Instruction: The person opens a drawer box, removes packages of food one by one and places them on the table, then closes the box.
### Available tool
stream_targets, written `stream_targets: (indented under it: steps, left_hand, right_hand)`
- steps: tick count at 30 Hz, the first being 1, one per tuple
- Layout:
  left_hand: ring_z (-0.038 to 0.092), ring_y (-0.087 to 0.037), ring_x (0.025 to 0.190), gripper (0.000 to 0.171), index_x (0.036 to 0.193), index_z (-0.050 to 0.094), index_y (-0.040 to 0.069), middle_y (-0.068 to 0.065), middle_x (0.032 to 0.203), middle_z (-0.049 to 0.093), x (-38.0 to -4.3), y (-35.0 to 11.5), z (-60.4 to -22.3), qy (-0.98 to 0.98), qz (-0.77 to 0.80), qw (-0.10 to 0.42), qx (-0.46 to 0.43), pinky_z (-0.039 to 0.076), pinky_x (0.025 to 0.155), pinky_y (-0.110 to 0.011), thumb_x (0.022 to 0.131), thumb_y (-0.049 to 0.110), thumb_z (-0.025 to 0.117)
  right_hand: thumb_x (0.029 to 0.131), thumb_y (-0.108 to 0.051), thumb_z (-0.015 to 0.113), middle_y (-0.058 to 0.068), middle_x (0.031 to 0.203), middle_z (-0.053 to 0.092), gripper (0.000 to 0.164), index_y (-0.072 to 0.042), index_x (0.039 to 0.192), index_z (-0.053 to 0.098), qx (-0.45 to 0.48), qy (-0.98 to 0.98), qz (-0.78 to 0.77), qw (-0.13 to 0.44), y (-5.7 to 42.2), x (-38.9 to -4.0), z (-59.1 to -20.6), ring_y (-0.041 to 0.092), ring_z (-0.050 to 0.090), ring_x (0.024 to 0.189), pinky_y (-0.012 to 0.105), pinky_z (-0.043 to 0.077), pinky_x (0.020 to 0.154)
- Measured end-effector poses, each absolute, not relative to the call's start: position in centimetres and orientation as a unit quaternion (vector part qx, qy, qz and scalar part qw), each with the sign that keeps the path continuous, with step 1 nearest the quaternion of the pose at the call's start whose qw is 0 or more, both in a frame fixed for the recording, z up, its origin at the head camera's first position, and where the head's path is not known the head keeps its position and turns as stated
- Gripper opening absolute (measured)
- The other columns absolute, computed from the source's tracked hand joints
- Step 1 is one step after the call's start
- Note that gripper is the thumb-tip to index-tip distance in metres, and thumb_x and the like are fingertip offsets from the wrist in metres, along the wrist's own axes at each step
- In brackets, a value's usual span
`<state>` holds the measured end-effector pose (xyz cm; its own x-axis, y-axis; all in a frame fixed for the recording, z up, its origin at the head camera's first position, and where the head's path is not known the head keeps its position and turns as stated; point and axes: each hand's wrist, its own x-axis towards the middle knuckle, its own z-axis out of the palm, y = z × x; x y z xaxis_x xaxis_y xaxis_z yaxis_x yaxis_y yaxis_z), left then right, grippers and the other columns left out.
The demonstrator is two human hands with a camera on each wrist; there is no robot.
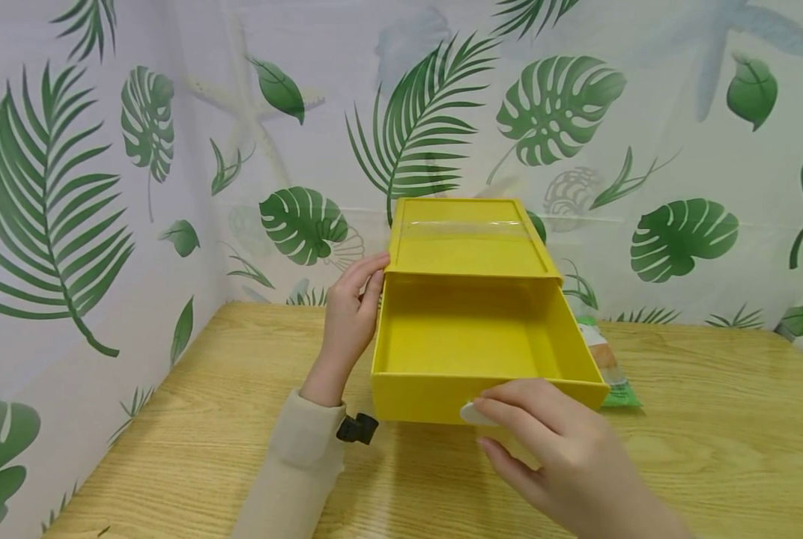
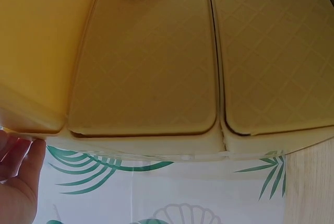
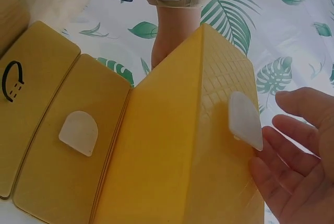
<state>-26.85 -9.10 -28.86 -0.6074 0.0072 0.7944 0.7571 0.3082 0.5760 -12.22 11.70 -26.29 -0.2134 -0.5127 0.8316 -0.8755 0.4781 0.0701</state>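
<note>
A yellow drawer cabinet stands on the table with its top drawer pulled out towards me. My left hand lies against the cabinet's left side near the top edge, fingers extended. In the left wrist view, part of that left hand shows at the cabinet's edge. The fingertips of my right hand touch the white handle on the drawer front, with the thumb apart below. Seen from the right wrist, the fingers of the right hand are loosely bent beside the handle.
Below the open drawer are closed drawer fronts, one with a white handle, another with a black curved piece. A green and brown packet lies right of the cabinet on the wooden table. A leaf-patterned cloth hangs behind.
</note>
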Motion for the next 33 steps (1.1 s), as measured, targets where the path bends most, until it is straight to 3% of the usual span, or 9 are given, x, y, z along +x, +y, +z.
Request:
stream_targets:
  steps: [18,33]
  left_hand:
    - [0.053,-0.023,0.104,0.024,0.107,0.059,-0.007,-0.017,0.111,0.057,-26.7,-9.1,-28.8,-0.730,-0.518,0.360,-0.262,0.050,0.077,-0.031,0.091,0.004,0.046]
    - [0.053,-0.024,0.103,0.023,0.106,0.060,-0.008,-0.018,0.109,0.057,-26.7,-9.1,-28.6,-0.731,-0.515,0.362,-0.262,0.051,0.075,-0.030,0.091,0.002,0.046]
  right_hand:
    - [0.092,-0.033,0.043,-0.001,0.090,0.059,0.035,-0.008,0.088,0.066,0.441,-0.771,0.210,0.409,11.7,-12.6,-26.8,0.013,0.055,0.079,0.017,0.046,0.075]
    - [0.091,-0.028,0.046,0.005,0.091,0.060,0.032,-0.002,0.088,0.065,0.436,-0.761,0.245,0.413,11.4,-14.2,-26.8,0.018,0.055,0.079,0.019,0.047,0.072]
